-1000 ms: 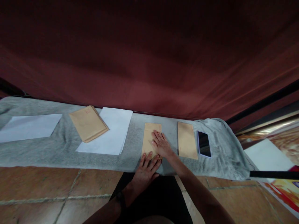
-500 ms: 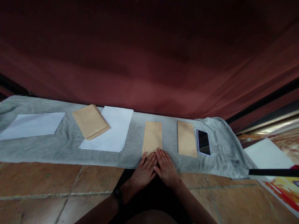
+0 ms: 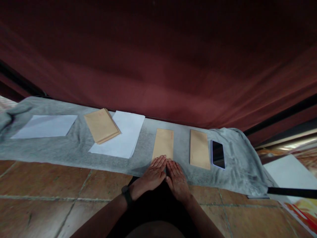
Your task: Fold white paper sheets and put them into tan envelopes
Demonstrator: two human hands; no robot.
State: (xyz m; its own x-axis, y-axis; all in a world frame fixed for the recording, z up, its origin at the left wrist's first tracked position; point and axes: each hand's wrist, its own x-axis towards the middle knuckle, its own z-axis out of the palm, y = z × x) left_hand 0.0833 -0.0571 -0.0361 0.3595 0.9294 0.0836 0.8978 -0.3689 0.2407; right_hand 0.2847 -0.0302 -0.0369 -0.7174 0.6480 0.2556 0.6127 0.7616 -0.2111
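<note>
A tan envelope (image 3: 163, 142) lies flat on the grey cloth (image 3: 182, 145) in front of me. My left hand (image 3: 155, 172), with a dark watch on its wrist, lies flat with its fingertips on the envelope's near edge. Beside it my right hand (image 3: 176, 177) is also flat, fingers extended, its fingertips at the envelope's near right corner. Neither hand grasps anything. To the right rests another tan envelope or small stack (image 3: 199, 148). On the left, a stack of tan envelopes (image 3: 101, 125) overlaps a pile of white paper (image 3: 127, 135).
A phone (image 3: 218, 154) lies right of the envelopes. One white sheet (image 3: 47, 125) is at the far left of the cloth. Behind hangs a dark red curtain (image 3: 148, 82). Tiled floor (image 3: 104, 185) shows in front, and a white sheet (image 3: 289, 172) lies off to the right.
The view has turned slightly, so the items on the left appear farther right and higher. My hands stay side by side at the envelope's near edge, with my left hand slightly higher.
</note>
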